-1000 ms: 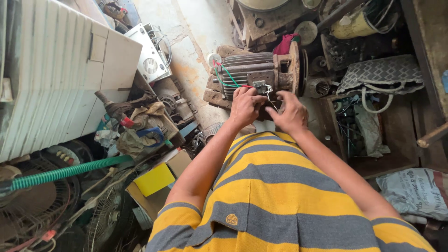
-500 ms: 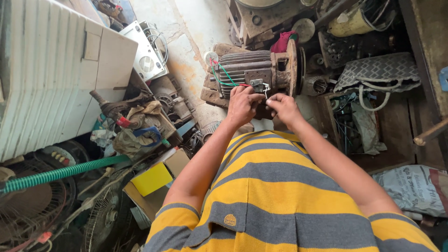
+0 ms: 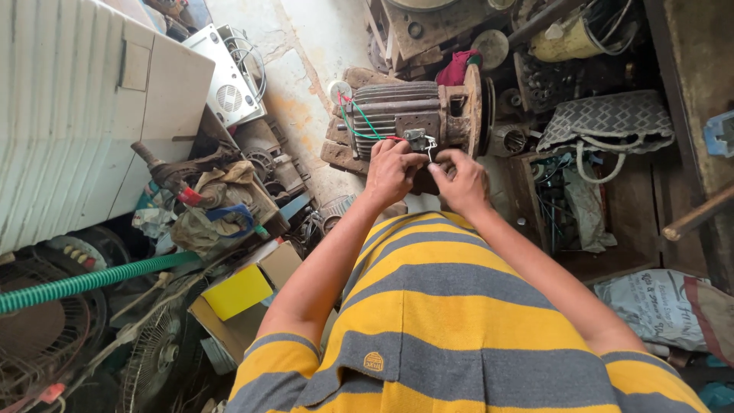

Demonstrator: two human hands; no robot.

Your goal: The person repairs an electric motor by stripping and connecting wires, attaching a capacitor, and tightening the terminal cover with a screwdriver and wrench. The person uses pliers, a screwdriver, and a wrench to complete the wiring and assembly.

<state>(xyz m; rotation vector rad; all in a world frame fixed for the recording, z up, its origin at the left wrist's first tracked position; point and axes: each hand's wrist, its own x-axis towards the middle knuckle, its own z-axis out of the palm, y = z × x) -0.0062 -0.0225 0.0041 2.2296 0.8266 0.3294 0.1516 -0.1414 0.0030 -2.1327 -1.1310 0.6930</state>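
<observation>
A grey ribbed electric motor (image 3: 409, 115) lies on wooden blocks on the floor, with red and green wires (image 3: 358, 122) hanging off its side. My left hand (image 3: 391, 172) and my right hand (image 3: 461, 180) are close together in front of it. Between their fingertips sits a small metal terminal part (image 3: 418, 141) with thin wires. Both hands pinch at this part. My yellow and grey striped shirt fills the lower middle of the view.
A white ribbed appliance casing (image 3: 84, 115) stands at left, a green corrugated hose (image 3: 84, 281) and fan grilles (image 3: 153, 356) below it. A yellow box (image 3: 237, 292) lies near my left elbow. A patterned bag (image 3: 604, 122) and wooden shelf clutter sit at right.
The view has shifted, so the motor and my hands sit lower in frame. My hands have come slightly apart and the small terminal part shows between them.
</observation>
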